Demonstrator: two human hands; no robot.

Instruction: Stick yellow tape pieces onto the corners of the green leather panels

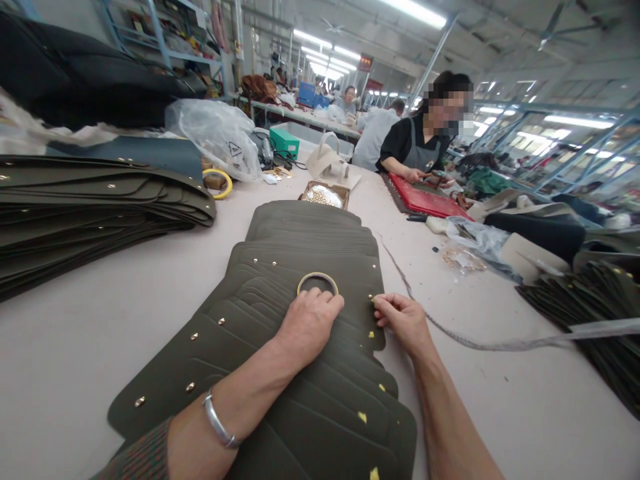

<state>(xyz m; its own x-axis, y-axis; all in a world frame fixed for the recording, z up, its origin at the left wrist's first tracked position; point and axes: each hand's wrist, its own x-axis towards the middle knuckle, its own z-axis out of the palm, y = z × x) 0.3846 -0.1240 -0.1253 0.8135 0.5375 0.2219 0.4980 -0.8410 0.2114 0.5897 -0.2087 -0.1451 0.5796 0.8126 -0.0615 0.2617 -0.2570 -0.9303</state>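
Observation:
A fanned row of dark olive leather panels [280, 347] with brass studs lies on the pale table [90, 333] before me. My left hand [307, 323], with a silver bangle on the wrist, is closed on a tape roll [318, 281] that rests on the top panel. My right hand [403, 320] pinches something small at the panel's right edge; I cannot make it out. Small yellow stickers [362, 417] dot the right edges of the panels.
A second stack of olive panels [100, 200] lies at the left, a third [600, 313] at the right. A small box of brass hardware [324, 195] sits beyond the panels. A grey cord [450, 333] runs across the table. A co-worker in black [425, 143] handles a red piece [425, 197].

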